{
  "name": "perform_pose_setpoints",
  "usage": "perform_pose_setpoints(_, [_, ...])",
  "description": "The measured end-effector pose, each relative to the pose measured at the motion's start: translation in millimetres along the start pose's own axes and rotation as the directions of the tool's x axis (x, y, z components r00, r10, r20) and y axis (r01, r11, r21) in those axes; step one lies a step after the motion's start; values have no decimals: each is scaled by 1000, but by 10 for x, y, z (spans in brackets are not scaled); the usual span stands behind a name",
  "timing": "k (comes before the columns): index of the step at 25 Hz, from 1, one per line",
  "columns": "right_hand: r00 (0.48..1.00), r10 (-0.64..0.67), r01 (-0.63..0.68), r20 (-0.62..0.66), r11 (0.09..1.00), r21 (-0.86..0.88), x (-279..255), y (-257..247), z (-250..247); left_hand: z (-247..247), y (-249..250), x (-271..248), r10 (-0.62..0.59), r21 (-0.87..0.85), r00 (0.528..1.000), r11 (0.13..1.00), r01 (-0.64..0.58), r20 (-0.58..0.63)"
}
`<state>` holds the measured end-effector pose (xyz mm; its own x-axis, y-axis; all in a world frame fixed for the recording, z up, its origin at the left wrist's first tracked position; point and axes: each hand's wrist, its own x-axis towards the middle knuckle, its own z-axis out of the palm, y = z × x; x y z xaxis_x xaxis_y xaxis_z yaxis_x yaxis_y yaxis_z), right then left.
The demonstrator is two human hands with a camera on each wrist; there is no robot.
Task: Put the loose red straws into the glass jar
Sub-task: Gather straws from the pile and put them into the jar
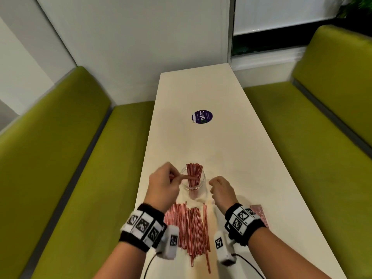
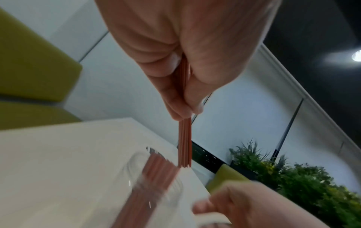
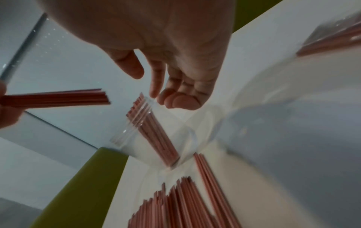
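A clear glass jar (image 1: 201,193) stands on the white table (image 1: 221,150) with several red straws (image 1: 194,172) upright in it. My left hand (image 1: 177,178) pinches a small bundle of red straws (image 1: 190,177) sideways over the jar's mouth; in the left wrist view the bundle (image 2: 184,138) points at the jar (image 2: 136,166). My right hand (image 1: 211,187) hovers just right of the jar, fingers loosely curled and holding nothing; in the right wrist view its fingertips (image 3: 175,100) are near the jar rim (image 3: 140,111), contact unclear. Loose red straws (image 1: 189,224) lie between my wrists.
A clear packet of red straws (image 1: 259,213) lies on the table behind my right wrist. A round purple sticker (image 1: 202,117) marks the table's middle. Green benches (image 1: 80,158) (image 1: 312,137) flank the table, and a wall closes its far end.
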<state>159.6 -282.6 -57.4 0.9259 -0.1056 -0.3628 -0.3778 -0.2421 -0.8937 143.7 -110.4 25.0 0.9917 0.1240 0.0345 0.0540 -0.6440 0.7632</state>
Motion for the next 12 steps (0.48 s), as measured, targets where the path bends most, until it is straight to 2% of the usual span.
perform_pose_setpoints(1, [1000, 9, -9, -24, 1000, 12, 49, 3, -3, -27, 7, 186, 21, 90, 1000, 996, -22, 10])
perform_pose_setpoints(3, [999, 23, -23, -23, 1000, 10, 110, 14, 41, 42, -12, 502, 44, 271, 987, 959, -85, 156])
perform_pose_setpoints(5, [999, 35, -35, -5, 999, 0, 100, 33, 90, 236, -71, 696, 5, 391, 936, 908, -152, 352])
perform_pose_setpoints(7, [999, 39, -39, 3, 999, -14, 79, 74, 119, 403, -136, 792, -16, 445, 887, 870, -215, 461])
perform_pose_setpoints(8, [999, 41, -41, 5, 999, -24, 69, 97, 121, 466, -186, 820, 23, 441, 885, 861, -254, 466])
perform_pose_setpoints(9, [999, 39, -39, 3, 999, -30, 69, 127, 120, 492, -220, 818, 84, 422, 902, 863, -278, 423])
perform_pose_setpoints(12, [999, 30, -29, 35, 999, -36, 71, 193, 109, 521, -319, 710, 231, 403, 958, 871, -282, 170])
